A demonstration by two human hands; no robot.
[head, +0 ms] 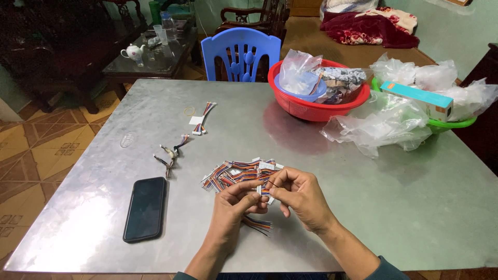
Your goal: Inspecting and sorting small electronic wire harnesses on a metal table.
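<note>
My left hand and my right hand meet over the near middle of a metal table. Together they pinch one multicoloured wire harness; its white connector sits between the fingertips and its loose wires trail down below my left hand. Just beyond the hands lies a pile of similar coloured harnesses with white connectors.
A black phone lies at the left. Loose harnesses, another bundle and a rubber band lie farther out. A red basket, crumpled clear bags, a green basket holding a box and a blue chair stand at the back.
</note>
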